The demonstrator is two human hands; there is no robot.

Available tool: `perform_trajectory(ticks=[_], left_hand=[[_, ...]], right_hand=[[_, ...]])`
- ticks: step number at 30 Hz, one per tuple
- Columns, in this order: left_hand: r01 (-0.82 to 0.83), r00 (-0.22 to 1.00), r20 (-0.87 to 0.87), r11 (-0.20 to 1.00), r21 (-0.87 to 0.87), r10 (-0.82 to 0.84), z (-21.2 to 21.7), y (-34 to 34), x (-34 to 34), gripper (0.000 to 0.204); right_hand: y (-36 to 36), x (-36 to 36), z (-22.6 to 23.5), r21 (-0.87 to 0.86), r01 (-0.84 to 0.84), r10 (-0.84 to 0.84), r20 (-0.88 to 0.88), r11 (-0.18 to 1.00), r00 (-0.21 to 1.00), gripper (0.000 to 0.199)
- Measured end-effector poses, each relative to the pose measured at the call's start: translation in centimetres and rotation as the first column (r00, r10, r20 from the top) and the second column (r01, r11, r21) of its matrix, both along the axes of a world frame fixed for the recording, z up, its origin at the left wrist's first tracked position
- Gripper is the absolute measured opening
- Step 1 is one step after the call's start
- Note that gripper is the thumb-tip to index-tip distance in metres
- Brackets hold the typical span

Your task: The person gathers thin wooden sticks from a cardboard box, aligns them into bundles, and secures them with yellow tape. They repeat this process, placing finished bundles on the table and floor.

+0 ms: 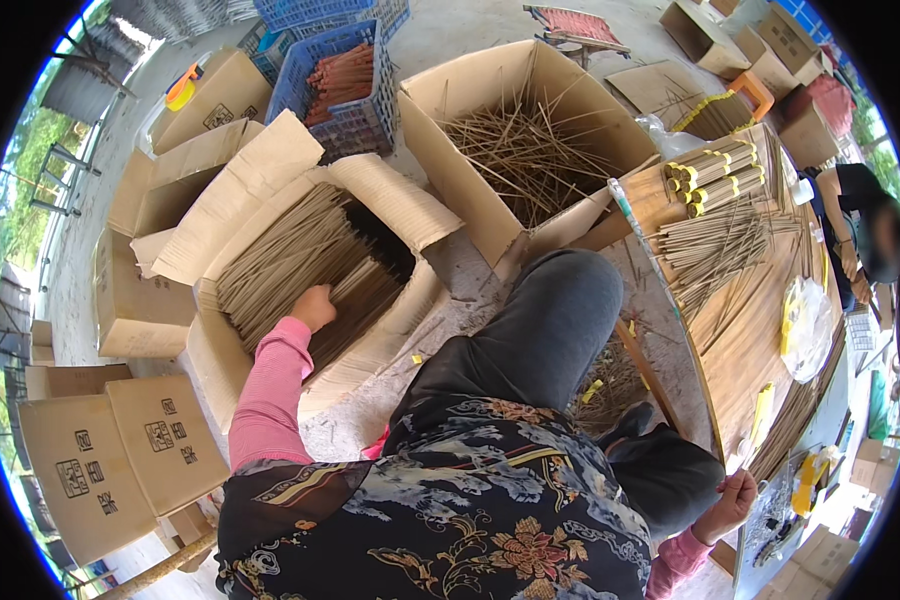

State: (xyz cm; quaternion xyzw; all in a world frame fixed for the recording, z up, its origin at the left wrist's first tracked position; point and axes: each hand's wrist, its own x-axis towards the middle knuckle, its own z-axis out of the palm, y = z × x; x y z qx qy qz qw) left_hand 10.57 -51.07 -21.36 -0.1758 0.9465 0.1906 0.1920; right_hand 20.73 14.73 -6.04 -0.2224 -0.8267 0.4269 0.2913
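While the right hand [738, 497] is resting loosely curled at the counter [745, 350] edge, grasping nothing I can tell, the left hand [314, 305] is closing on sticks [290, 262] lying in the open box [270, 190]; beyond, another box [490, 85] is holding loose sticks.

Pink sleeves [270, 385] are worn under a dark blue top [470, 510] patterned with gold and red flowers. Grey-brown sticks [290, 260] are held in a tan cardboard box [260, 170]. At one o'clock, yellow-banded bundles [715, 170] are laid on the brown tabletop [760, 350]. Reddish sticks are kept in a blue crate [355, 120].
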Motion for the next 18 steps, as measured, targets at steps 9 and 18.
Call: perform_trajectory(ticks=[9, 18], left_hand=[[-0.237, 0.960, -0.031, 0.869, 0.435, 0.278, 8.8, -1.1, -3.5, 0.028], [-0.138, 0.846, -0.167, 0.511, 0.849, 0.506, 18.1, -2.1, -6.7, 0.012]], right_hand=[[0.5, 0.2, -1.0, -0.061, -0.031, 0.028, -0.047, 0.998, 0.999, 0.014], [0.5, 0.6, -1.6, -0.158, -0.039, 0.028, -0.076, 0.987, 0.997, 0.013]])
